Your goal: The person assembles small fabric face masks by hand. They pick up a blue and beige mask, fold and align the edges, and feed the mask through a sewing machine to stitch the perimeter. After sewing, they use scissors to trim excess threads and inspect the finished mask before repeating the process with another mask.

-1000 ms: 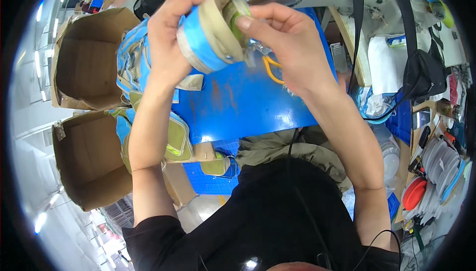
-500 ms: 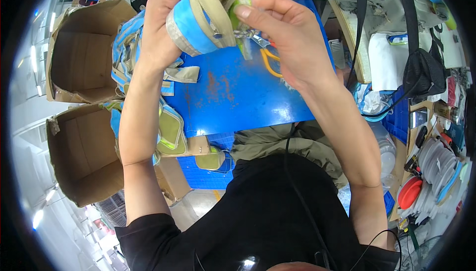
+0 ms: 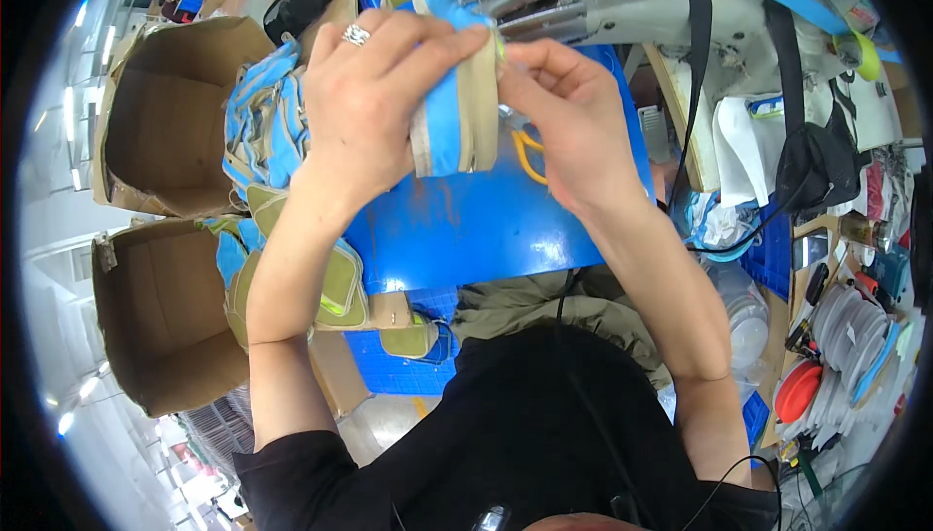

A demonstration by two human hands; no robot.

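A looped fabric band [image 3: 476,118], blue and khaki with a zipper along it, is held up over the blue tabletop [image 3: 457,239]. My left hand [image 3: 364,108], with a ring on one finger, grips its left side, thumb and fingers closed on the cloth. At the band's right edge, the fingers of my right hand [image 3: 573,113] pinch a bit of bright yellow-green trim. The sewing machine [image 3: 622,21] stands just beyond both hands, its needle area partly hidden by the band. Orange-handled scissors [image 3: 528,157] lie beside my right hand, partly covered by it.
Two open cardboard boxes [image 3: 121,133] stand at the left. Blue and khaki fabric pieces [image 3: 267,118] are heaped on the table's left side, with khaki panels [image 3: 340,283] hanging below. Black straps [image 3: 698,74] hang at the right, near stacked white discs [image 3: 846,327].
The band has turned and moved away from me, nearer the sewing machine. My left hand has shifted right and now shows its back. My right hand still pinches the band's edge.
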